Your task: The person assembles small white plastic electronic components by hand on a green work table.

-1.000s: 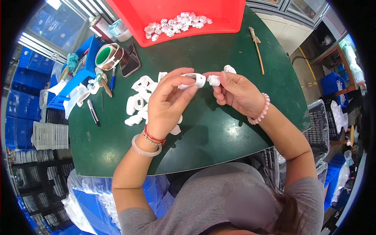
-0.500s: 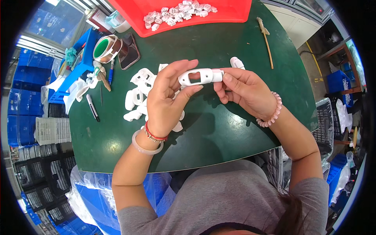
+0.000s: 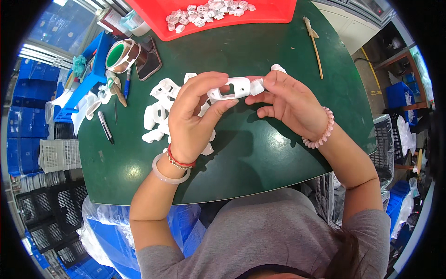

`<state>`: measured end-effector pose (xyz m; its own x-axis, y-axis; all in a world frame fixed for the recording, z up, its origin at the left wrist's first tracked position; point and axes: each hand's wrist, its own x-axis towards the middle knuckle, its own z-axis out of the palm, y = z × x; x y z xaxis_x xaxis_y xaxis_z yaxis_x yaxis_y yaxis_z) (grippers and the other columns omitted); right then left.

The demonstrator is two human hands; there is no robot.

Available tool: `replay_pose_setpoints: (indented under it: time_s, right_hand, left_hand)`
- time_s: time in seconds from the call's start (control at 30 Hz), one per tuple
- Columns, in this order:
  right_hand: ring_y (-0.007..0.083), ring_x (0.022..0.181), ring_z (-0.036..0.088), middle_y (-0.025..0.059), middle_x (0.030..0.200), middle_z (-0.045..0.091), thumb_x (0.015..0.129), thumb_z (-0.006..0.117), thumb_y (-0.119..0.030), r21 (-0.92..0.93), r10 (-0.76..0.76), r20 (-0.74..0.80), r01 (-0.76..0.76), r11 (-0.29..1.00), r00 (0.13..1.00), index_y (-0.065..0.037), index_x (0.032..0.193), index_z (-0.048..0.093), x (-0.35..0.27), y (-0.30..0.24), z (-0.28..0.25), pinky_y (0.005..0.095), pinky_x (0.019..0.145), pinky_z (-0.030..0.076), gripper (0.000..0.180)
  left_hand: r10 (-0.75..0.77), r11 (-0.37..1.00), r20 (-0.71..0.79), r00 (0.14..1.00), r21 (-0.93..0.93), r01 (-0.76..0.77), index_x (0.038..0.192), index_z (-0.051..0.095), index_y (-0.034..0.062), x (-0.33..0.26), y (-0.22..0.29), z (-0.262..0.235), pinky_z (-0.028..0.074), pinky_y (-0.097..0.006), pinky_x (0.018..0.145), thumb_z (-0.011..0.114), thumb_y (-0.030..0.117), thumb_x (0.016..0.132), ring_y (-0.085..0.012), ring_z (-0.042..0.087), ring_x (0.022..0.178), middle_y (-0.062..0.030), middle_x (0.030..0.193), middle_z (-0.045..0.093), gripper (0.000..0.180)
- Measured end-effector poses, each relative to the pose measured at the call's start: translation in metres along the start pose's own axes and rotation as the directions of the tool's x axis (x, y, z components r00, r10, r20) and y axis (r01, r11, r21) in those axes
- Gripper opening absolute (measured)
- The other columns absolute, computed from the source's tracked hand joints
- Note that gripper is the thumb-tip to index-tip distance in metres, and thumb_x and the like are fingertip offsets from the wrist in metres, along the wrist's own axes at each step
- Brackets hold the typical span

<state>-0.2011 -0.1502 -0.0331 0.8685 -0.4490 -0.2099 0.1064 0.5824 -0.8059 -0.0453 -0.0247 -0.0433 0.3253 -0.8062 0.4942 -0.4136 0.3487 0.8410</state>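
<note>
both hands are raised above the green table (image 3: 260,153), meeting over its middle. the left hand (image 3: 193,116) comes up from the lower edge with the wrist bent back, palm turned toward the table's far side, thumb and curled fingers pinched around the left end of a white plastic housing (image 3: 231,88), a rounded shell with a rectangular opening in its face. the right hand (image 3: 289,100) reaches in from the right with the forearm angled down toward the table's near right edge, its thumb and forefinger pressed on a small white insert (image 3: 257,86) that touches the housing's right end; the other fingers are folded loosely beneath. the housing is held level in the air, clear of the table surface. a pale bangle and red cord sit on the left wrist, a pink bead bracelet (image 3: 320,135) on the right. under and to the left of the left hand lies a heap of white plastic parts (image 3: 160,109) on the table. at the table's far edge a red tray (image 3: 274,14) holds more small white pieces. toward the table's far left corner are a roll of tape (image 3: 121,55), a dark phone (image 3: 148,64) just beside it, and a pen (image 3: 105,127) nearer the left edge. a wooden stick (image 3: 315,44) lies toward the far right.
</note>
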Motion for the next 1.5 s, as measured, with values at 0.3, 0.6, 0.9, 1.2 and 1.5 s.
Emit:
replay_pose_setpoints:
  time_s: [0.3, 0.6, 0.9, 1.2, 1.5]
  right_hand:
    - [0.008, 0.069, 0.051, 0.0022, 0.082, 0.054, 0.09, 0.048, -0.035, -0.003, 0.06, 0.123, -0.06, 0.998, 0.991, -0.007, 0.089, 0.05, 0.001, 0.009, -0.006, 0.0214, 0.059, 0.043, 0.028]
    - [0.0081, 0.066, 0.05, 0.0027, 0.081, 0.055, 0.089, 0.048, -0.038, -0.039, 0.048, 0.138, -0.043, 0.998, 0.989, -0.004, 0.09, 0.053, 0.001, 0.014, -0.006, 0.0211, 0.059, 0.043, 0.034]
    - [0.012, 0.086, 0.056, 0.0074, 0.098, 0.058, 0.088, 0.053, -0.015, -0.01, 0.016, 0.223, -0.014, 1.0, 0.975, 0.002, 0.107, 0.054, 0.003, 0.012, -0.017, 0.0247, 0.074, 0.047, 0.025]
    - [0.0135, 0.09, 0.057, 0.0091, 0.101, 0.06, 0.087, 0.055, -0.014, -0.033, 0.014, 0.177, -0.008, 0.999, 0.984, 0.003, 0.106, 0.056, 0.001, 0.013, -0.014, 0.0256, 0.074, 0.047, 0.025]
    - [0.0092, 0.084, 0.055, 0.0059, 0.094, 0.06, 0.087, 0.055, -0.02, -0.085, -0.059, 0.162, 0.073, 0.994, 0.985, 0.001, 0.104, 0.057, -0.004, 0.011, 0.0, 0.0221, 0.073, 0.044, 0.027]
  left_hand:
    - [-0.007, 1.0, 0.033, 0.999, -0.02, 0.008, 0.102, 0.057, 0.002, 0.0, 0.001, 0.004, 0.046, -0.028, 0.077, 0.07, -0.002, 0.067, -0.0198, 0.058, 0.092, -0.0097, 0.101, 0.058, 0.037]
    - [-0.023, 0.99, 0.123, 0.992, 0.138, 0.006, 0.099, 0.059, 0.0023, -0.003, 0.007, 0.009, 0.048, -0.028, 0.075, 0.069, -0.002, 0.067, -0.021, 0.06, 0.088, -0.0087, 0.096, 0.06, 0.033]
    - [-0.155, 0.98, 0.142, 0.978, -0.103, 0.17, 0.107, 0.051, -0.0038, -0.002, 0.004, 0.005, 0.048, -0.029, 0.085, 0.062, -0.009, 0.074, -0.0177, 0.056, 0.098, -0.0093, 0.104, 0.055, 0.035]
    - [-0.11, 0.993, 0.106, 0.988, 0.054, 0.105, 0.1, 0.059, 0.0018, -0.001, 0.001, 0.006, 0.049, -0.025, 0.07, 0.067, -0.003, 0.071, -0.0131, 0.058, 0.083, -0.0063, 0.089, 0.058, 0.031]
    - [-0.155, 0.988, 0.117, 0.981, 0.0, 0.156, 0.105, 0.053, -0.0031, -0.001, 0.006, 0.002, 0.048, -0.026, 0.081, 0.063, -0.009, 0.073, -0.0151, 0.056, 0.093, -0.0074, 0.102, 0.055, 0.034]
